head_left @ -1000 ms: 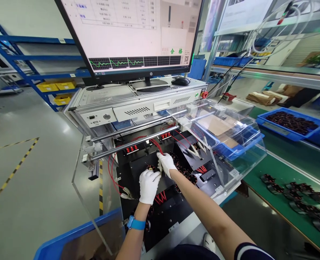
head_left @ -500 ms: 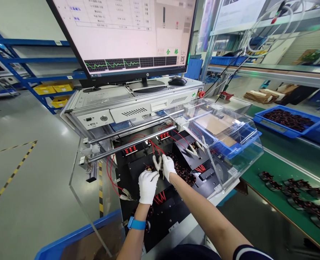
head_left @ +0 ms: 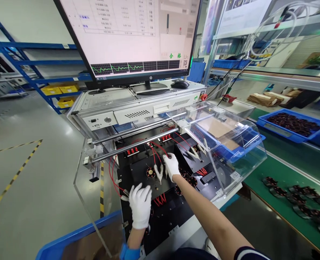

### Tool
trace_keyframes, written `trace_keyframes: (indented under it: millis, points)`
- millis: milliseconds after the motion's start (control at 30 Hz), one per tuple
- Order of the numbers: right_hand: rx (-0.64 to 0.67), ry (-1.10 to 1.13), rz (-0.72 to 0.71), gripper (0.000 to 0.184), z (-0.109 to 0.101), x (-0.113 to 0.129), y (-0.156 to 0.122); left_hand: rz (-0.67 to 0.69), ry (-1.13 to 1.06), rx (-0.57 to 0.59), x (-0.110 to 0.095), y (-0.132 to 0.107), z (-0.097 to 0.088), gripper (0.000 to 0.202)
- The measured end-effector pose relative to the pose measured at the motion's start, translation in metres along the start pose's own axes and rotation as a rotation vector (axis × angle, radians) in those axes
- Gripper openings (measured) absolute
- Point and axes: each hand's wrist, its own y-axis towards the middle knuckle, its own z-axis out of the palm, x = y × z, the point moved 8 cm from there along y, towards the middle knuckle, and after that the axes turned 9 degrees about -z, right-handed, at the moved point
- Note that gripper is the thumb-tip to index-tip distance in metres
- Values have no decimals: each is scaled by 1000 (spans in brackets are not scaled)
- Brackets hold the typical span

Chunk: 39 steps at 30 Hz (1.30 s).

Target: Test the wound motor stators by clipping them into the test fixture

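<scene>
My left hand (head_left: 140, 207), in a white glove, hovers over the left part of the black fixture with its fingers apart and nothing in them. A pair of pale clips (head_left: 125, 196) on red wires lies just beyond its fingertips. My right hand (head_left: 172, 167), also gloved, is closed on a pale clip (head_left: 166, 171) with a red wire; its fingers partly hide the clip. Left of it, another pale clip (head_left: 158, 173) lies on the black plate (head_left: 139, 169). A small wound motor stator (head_left: 150, 172) sits on that plate. More stators (head_left: 191, 181) lie beside my right wrist.
A clear hinged cover (head_left: 241, 151) stands raised at right. Metal rods (head_left: 132, 145) cross above the fixture. Behind stands a monitor (head_left: 127, 39). Blue trays (head_left: 289, 135) and rows of stators (head_left: 297, 196) are on the green bench at right; a blue bin (head_left: 57, 242) is at lower left.
My left hand has let go of the middle clip and moved left and toward me, its fingers spreading. My right hand stays near the same spot. The stator on the plate now shows fully.
</scene>
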Motion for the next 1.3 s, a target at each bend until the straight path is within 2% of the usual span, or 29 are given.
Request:
trace_keyframes:
  millis: [67, 167, 233, 300, 367, 433, 500, 600, 667, 800, 867, 1033, 1300]
  points:
    - [9, -145, -100, 45, -2, 10, 0, -277, -20, -98, 36, -20, -15, 26]
    - [53, -411, -374, 49, 3, 40, -16, -837, -120, -254, 91, -49, -24, 59]
    - [236, -534, -642, 42, 24, 65, -39, -1114, -202, -234, 110, -57, -14, 71]
    - [542, -659, -885, 33, 51, 78, -69, -1243, -279, -161, 116, -52, -2, 59]
    - [808, -783, -1023, 24, 71, 76, -92, -1263, -335, -134, 112, -44, 2, 40]
    - [952, -875, -1078, 15, 82, 68, -101, -1210, -406, -145, 99, -34, -4, 34]
    - [1023, -923, -1100, 11, 89, 60, -102, -1139, -639, -159, 79, -23, -9, 35]
    - [1045, -976, -1139, 13, 94, 53, -101, -1041, -1152, -132, 50, -2, -10, 32]
    - [1031, -1001, -1168, 14, 95, 52, -102, -1035, -1293, -149, 44, 10, -10, 32]
    - [994, -1021, -1191, 14, 95, 53, -105, -1083, -1156, -370, 66, 22, -10, 38]
    - [980, -1027, -1202, 14, 96, 54, -106, -1077, -1109, -416, 73, 27, -6, 40]
    - [974, -1044, -1209, 16, 98, 52, -105, -1058, -1062, -367, 74, 35, 3, 42]
    - [956, -1052, -1245, 18, 97, 58, -108, -1025, -1020, -324, 79, 31, 4, 42]
